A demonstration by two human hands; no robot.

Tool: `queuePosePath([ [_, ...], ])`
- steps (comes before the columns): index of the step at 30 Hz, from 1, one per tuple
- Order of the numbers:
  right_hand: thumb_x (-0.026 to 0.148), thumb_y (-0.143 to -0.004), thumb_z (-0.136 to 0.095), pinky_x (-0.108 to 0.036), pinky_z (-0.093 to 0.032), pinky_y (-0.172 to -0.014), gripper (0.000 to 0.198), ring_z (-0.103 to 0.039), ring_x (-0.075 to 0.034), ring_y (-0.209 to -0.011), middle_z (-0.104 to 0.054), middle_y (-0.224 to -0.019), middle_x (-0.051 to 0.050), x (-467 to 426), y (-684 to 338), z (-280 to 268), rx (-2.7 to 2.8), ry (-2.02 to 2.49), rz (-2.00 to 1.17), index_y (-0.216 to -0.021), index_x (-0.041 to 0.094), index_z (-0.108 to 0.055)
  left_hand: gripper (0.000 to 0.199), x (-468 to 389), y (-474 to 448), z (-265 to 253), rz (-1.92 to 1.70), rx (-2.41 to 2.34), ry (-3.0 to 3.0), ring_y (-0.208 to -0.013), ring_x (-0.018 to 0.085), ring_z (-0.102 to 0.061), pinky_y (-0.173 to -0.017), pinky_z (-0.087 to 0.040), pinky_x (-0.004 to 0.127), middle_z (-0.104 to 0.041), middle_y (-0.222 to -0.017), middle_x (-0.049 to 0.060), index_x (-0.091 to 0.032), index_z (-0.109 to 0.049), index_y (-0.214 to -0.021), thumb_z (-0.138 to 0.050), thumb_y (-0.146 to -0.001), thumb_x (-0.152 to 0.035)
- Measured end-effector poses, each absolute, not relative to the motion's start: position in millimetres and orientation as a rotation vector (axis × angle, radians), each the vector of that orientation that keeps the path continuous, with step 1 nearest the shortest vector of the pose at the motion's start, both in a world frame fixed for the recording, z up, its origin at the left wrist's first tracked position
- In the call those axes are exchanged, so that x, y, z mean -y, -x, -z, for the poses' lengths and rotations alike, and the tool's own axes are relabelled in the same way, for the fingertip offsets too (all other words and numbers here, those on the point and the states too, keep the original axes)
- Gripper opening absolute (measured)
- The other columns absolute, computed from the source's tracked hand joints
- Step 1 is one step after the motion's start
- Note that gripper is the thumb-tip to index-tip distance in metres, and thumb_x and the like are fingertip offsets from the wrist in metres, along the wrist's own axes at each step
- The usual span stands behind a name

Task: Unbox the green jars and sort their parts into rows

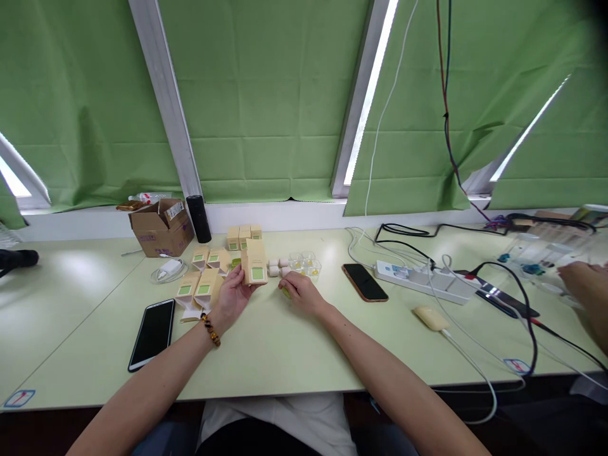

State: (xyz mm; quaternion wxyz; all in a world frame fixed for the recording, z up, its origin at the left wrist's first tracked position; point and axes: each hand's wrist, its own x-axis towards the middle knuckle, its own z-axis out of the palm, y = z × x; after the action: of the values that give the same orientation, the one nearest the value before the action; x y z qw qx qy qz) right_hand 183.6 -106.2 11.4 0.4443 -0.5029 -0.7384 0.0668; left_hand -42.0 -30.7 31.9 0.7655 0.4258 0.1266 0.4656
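Observation:
My left hand (234, 294), wearing a beaded bracelet, grips a small tan carton (256, 253) with a green square on its front, held upright. A short way to the right, my right hand (301, 292) is closed in a pinch. Something small and yellow-green (285, 292) shows at its fingertips, mostly hidden. Just beyond the right hand stand several small white cylinders (274, 267) and clear cups (308, 259) with yellow in them. Left of the held carton are open cartons (205, 288) of the same kind, flaps spread. Behind them is a row of closed cartons (232, 238).
A dark phone (152, 334) lies left of my arm, another phone (365, 282) to the right. A brown cardboard box (161, 228), a black cylinder (198, 218) and a coiled charger (169, 268) stand back left. A power strip (422, 280) trails cables. Another person's hand (586, 285) is far right.

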Motion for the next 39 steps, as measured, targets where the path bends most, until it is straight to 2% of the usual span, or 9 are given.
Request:
queuePosePath([
  [7,0.041,-0.109,-0.039,-0.035,-0.048,-0.077,0.044,-0.064,-0.022,-0.078,-0.073,-0.084,-0.008,108.4,-183.1,-11.7,1.847,1.337,-0.144,-0.086,0.022,-0.071,0.037,32.9,41.9,-34.2,-0.995,-0.263,-0.962,-0.120,0.027,-0.069,-0.103,-0.057,0.049,-0.066,-0.140,0.012,-0.022,-0.061,-0.134,-0.061,-0.099,-0.033],
  [13,0.047,-0.110,-0.037,-0.041,-0.049,-0.092,0.041,-0.068,-0.026,-0.101,-0.076,-0.104,-0.008,114.5,-183.8,-22.7,1.688,1.262,-0.135,-0.105,0.026,-0.071,0.036,36.6,41.3,-39.3,-0.983,-0.242,-0.906,-0.117,0.029,-0.071,-0.108,-0.055,0.052,-0.069,-0.135,0.014,-0.018,-0.061,-0.133,-0.059,-0.100,-0.031],
  [19,0.047,-0.109,-0.040,-0.044,-0.050,-0.096,0.037,-0.065,-0.028,-0.105,-0.075,-0.100,-0.008,116.9,-180.4,-29.4,1.542,1.229,-0.091,-0.107,0.026,-0.071,0.040,42.5,41.0,-46.3,-0.932,-0.200,-0.884,-0.121,0.033,-0.070,-0.113,-0.049,0.057,-0.071,-0.133,0.019,-0.013,-0.061,-0.135,-0.058,-0.100,-0.033],
  [24,0.040,-0.108,-0.044,-0.046,-0.050,-0.095,0.030,-0.063,-0.029,-0.106,-0.073,-0.102,-0.010,122.8,-168.8,-34.7,1.538,1.166,-0.022,-0.105,0.026,-0.071,0.040,46.2,41.7,-50.1,-0.882,-0.172,-0.938,-0.104,0.030,-0.076,-0.100,-0.057,0.050,-0.072,-0.131,0.020,-0.011,-0.064,-0.133,-0.055,-0.101,-0.033],
  [30,0.032,-0.105,-0.051,-0.050,-0.050,-0.100,0.021,-0.058,-0.030,-0.115,-0.074,-0.108,-0.009,132.0,-149.9,-41.9,1.593,1.049,0.038,-0.116,0.026,-0.067,0.034,50.8,42.4,-51.5,-0.823,-0.139,-0.930,-0.102,0.029,-0.076,-0.092,-0.059,0.044,-0.073,-0.129,0.017,-0.013,-0.066,-0.128,-0.061,-0.098,-0.029],
  [35,0.040,-0.100,-0.061,-0.050,-0.052,-0.101,0.032,-0.057,-0.030,-0.118,-0.070,-0.116,-0.010,134.3,-140.3,-43.9,1.564,1.094,-0.063,-0.130,0.029,-0.063,0.035,50.2,42.3,-45.6,-0.807,-0.157,-0.946,-0.095,0.024,-0.074,-0.086,-0.059,0.039,-0.075,-0.125,0.011,-0.017,-0.069,-0.127,-0.066,-0.095,-0.029],
  [39,0.052,-0.092,-0.070,-0.050,-0.050,-0.107,0.048,-0.056,-0.030,-0.122,-0.064,-0.126,-0.011,131.3,-141.6,-39.4,1.517,1.119,-0.226,-0.133,0.028,-0.062,0.044,52.7,40.6,-42.1,-0.841,-0.204,-1.070,-0.109,0.024,-0.070,-0.087,-0.056,0.033,-0.070,-0.133,0.011,-0.019,-0.066,-0.133,-0.072,-0.093,-0.037],
])
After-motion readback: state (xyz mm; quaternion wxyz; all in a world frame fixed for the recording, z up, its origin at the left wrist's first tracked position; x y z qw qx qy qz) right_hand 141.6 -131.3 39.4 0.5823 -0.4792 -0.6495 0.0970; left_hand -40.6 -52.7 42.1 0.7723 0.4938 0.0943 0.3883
